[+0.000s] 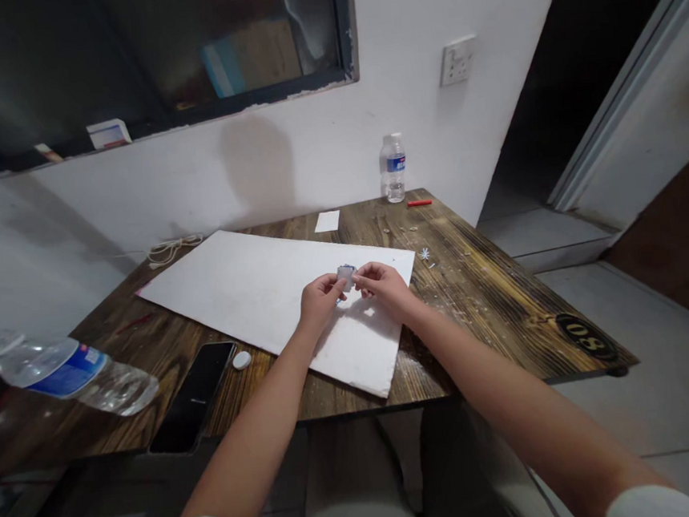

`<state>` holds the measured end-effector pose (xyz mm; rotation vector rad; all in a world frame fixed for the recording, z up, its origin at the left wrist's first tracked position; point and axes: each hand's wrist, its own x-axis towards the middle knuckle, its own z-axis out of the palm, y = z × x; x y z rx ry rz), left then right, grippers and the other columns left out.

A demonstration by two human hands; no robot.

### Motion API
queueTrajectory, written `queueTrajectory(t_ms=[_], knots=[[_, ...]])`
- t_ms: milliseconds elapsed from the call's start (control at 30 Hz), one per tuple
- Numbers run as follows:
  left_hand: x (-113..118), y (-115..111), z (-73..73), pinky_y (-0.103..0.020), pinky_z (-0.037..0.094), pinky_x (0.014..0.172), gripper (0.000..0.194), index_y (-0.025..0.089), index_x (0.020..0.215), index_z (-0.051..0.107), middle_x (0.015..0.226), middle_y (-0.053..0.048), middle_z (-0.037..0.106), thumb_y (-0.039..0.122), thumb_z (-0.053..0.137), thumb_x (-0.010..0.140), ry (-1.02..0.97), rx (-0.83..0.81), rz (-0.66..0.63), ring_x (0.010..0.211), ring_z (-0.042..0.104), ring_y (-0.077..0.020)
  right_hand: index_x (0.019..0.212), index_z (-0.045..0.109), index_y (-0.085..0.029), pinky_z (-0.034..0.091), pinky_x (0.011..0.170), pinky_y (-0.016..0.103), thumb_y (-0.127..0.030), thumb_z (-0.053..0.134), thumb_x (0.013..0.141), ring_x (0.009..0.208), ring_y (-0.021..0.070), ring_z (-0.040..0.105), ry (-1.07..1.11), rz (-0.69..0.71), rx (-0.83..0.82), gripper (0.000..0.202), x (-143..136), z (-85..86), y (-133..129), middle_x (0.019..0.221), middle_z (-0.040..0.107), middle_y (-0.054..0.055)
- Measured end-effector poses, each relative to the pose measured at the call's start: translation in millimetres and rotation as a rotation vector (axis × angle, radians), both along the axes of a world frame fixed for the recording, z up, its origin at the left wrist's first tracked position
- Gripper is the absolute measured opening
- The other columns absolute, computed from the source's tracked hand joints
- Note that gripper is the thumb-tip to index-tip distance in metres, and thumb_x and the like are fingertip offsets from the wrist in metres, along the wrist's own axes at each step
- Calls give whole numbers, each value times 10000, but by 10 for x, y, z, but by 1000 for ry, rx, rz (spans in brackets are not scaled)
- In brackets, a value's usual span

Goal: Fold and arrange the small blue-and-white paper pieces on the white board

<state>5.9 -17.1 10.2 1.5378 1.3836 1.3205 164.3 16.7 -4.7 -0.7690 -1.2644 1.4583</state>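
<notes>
Between my fingertips is a small, pale translucent piece (346, 277) with a dark bluish upper edge; its exact kind is too small to make out. My left hand (321, 297) pinches its left side between thumb and fingers. On the other side, my right hand (381, 284) has thumb and forefinger closed at its right edge. Both hands are over the right part of a large white board (244, 287) that lies on the wooden table. A bit of blue shows just under my left fingers, partly hidden.
On the table (476, 319) lie a black phone (193, 396), a white round cap (242, 360), a large bottle on its side (77, 374), a white cord (171, 248), a paper slip (328, 221), a red pen-like stick (419, 203) and small pale strips (424, 254). A small bottle (395, 169) stands by the wall.
</notes>
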Motion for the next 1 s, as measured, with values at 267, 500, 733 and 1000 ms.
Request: queueTrajectory(t_ms=[267,500,733,1000], knots=[[22,-21,47,-236,415,543,349,156,790,716,619,-10,645,495,719,709,-3,-30,-15,569,589,-134,861,577,-215,367,560,250,-487,833,536,581,106,462,-93,-168,100,495,17,-38,46,679,549,-54],[21,-48,80,-249,425,554,339,156,742,734,617,-32,666,491,746,695,32,-42,-62,577,587,-147,707,539,-201,298,533,254,-563,840,495,543,101,406,-110,-100,50,516,26,-3,6,590,498,-53],[-20,-27,50,-264,433,574,383,155,762,754,609,-38,662,534,742,700,55,-30,-98,582,565,-149,586,444,-211,223,496,241,-594,842,487,498,81,321,-123,-47,22,562,31,15,-39,504,425,-72],[-65,27,-34,-265,485,657,349,203,814,765,1035,-73,633,540,683,776,104,164,-124,879,600,-175,623,493,-204,261,517,241,-605,825,518,542,93,372,-99,-38,65,531,14,2,-11,581,475,-54]])
